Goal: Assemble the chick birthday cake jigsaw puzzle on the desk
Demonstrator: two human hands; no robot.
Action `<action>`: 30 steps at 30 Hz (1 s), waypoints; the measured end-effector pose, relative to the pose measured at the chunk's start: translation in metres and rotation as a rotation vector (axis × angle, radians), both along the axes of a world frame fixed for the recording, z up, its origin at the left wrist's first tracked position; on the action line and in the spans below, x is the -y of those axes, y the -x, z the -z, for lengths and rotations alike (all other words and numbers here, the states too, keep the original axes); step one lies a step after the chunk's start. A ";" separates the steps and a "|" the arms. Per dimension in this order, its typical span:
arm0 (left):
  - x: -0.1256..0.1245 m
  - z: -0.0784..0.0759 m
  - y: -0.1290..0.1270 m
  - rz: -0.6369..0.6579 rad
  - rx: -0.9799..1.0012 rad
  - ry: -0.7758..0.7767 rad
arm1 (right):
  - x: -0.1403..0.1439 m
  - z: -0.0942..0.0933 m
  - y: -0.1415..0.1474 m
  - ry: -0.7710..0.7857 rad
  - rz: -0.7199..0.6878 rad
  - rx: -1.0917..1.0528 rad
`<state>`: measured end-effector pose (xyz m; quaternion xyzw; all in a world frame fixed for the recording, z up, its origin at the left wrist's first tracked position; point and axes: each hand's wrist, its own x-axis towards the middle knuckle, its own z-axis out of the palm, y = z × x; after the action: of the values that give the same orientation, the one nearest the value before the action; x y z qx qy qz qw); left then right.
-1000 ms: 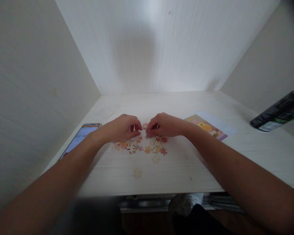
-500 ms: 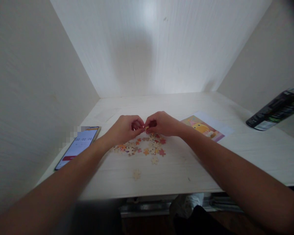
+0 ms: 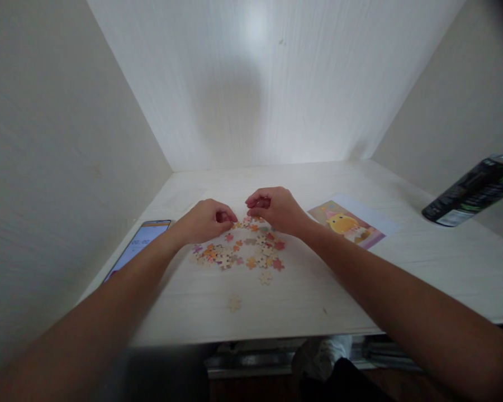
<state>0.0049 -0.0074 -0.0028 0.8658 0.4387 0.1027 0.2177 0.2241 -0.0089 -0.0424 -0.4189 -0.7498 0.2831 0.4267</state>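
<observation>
Over the far side of a loose heap of jigsaw puzzle pieces [image 3: 224, 254], my left hand [image 3: 207, 220] has its thumb and forefinger pinched together. A small yellowish puzzle piece [image 3: 236, 225] shows at those fingertips. My right hand [image 3: 274, 207] hovers just to the right, with fingers curved and a small gap between thumb and forefinger; I see nothing held there. Several orange, red, purple and cream pieces lie below and between the hands. Two cream pieces sit apart nearer me, one puzzle piece [image 3: 265, 277] and another puzzle piece [image 3: 235, 304].
A phone [image 3: 140, 245] showing a timer lies at the left, partly behind my left forearm. On the right is a picture card [image 3: 346, 226] with a yellow character, on white paper. A dark can [image 3: 471, 192] stands farther right. Walls [image 3: 235, 100] enclose the table's back and sides.
My hands were together at one small piece and have now drawn apart, the left going left. More pieces show between them. The view has shifted slightly.
</observation>
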 end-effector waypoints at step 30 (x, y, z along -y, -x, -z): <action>-0.001 0.022 -0.008 0.059 -0.060 -0.299 | 0.005 -0.027 -0.019 0.197 -0.403 0.414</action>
<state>0.0132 -0.0063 -0.0251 0.9038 0.3991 0.1345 0.0762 0.2430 -0.0142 -0.0157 -0.3499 -0.8577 0.3422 0.1575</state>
